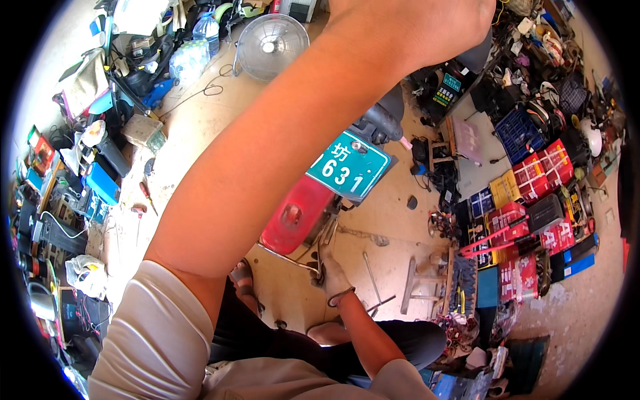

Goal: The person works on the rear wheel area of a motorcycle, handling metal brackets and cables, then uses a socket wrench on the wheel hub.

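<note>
My left arm crosses the picture from the lower left to the upper right, close to the camera. At the top edge is my left hand (457,27), partly cut off, its fingers hidden. Below the arm is a teal licence plate (357,175), bolted on above a red, rounded body part (293,220) of what looks like a two-wheeler. My right hand (335,275), apparently in a pale glove, is low beside a bent metal bar (287,259) under the red part. Its fingers are closed around something thin and dark that I cannot make out.
A round metal fan (272,47) stands on the floor ahead. Cluttered tools and parts line the left side, with a screwdriver (147,195) nearby. On the right are red boxes (543,173), red-handled cutters (497,240), a blue crate (519,135) and a small wooden stool (423,287).
</note>
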A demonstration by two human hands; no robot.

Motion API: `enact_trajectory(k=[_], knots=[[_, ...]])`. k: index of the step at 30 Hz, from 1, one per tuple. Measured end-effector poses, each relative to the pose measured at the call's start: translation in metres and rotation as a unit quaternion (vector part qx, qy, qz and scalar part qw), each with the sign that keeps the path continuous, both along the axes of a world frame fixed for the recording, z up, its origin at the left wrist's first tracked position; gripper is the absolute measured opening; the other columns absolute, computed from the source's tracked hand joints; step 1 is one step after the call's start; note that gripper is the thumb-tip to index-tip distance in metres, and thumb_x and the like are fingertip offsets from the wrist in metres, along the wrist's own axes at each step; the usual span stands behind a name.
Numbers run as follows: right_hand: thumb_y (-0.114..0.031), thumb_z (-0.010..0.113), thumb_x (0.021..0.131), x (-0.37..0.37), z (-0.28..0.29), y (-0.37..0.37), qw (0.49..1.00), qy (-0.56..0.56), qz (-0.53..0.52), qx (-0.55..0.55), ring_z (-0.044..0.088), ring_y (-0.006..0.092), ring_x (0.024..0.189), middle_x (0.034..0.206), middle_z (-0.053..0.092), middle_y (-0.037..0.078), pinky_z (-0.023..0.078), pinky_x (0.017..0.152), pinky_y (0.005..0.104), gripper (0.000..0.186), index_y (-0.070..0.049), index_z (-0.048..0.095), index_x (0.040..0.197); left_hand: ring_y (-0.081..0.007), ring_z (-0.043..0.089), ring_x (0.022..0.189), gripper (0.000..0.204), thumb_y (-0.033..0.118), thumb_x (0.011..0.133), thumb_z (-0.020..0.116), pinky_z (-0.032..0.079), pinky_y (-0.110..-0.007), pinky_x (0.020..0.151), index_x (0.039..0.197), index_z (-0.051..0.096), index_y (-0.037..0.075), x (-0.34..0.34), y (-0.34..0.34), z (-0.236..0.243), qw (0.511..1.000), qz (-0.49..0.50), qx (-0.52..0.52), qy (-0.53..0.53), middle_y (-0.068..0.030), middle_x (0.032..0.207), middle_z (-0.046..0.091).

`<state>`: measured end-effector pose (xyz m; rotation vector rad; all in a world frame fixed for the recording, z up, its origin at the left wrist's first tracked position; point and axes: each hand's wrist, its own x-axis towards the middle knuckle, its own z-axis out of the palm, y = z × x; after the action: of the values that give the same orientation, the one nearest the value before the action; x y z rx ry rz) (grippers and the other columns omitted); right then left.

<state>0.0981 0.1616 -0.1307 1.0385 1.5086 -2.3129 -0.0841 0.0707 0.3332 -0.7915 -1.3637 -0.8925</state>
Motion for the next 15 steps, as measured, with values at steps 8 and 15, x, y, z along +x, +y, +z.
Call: enact_trajectory(k=[8,15], knots=[[-0.065,0.069,0.094,-0.012,0.006,-0.011,0.992,-0.031,0.023,0.122,0.054,0.0093,0.061,0.08,0.061,0.002,0.049,0.055,0.0281,0.064,-0.003,0.063,0.106,-0.0409,0.073,0.076,0.034,0.02,0.09,0.06,0.061,-0.048,0.076,0.071,0.074,-0.004,-0.017,0.007,0.003,1.0,0.001,-0.001,0.007,-0.026,0.076,0.071],[-0.055,0.07,0.096,-0.008,-0.008,0.003,0.985,-0.067,0.03,0.157,0.056,0.0118,0.058,0.079,0.064,0.003,0.05,0.053,0.0292,0.053,-0.002,0.069,0.105,-0.0402,0.073,0.075,0.035,0.021,0.091,0.059,0.061,-0.047,0.075,0.072,0.074,-0.005,-0.006,0.001,-0.002,0.998,-0.028,-0.035,-0.038,-0.0262,0.076,0.071]])
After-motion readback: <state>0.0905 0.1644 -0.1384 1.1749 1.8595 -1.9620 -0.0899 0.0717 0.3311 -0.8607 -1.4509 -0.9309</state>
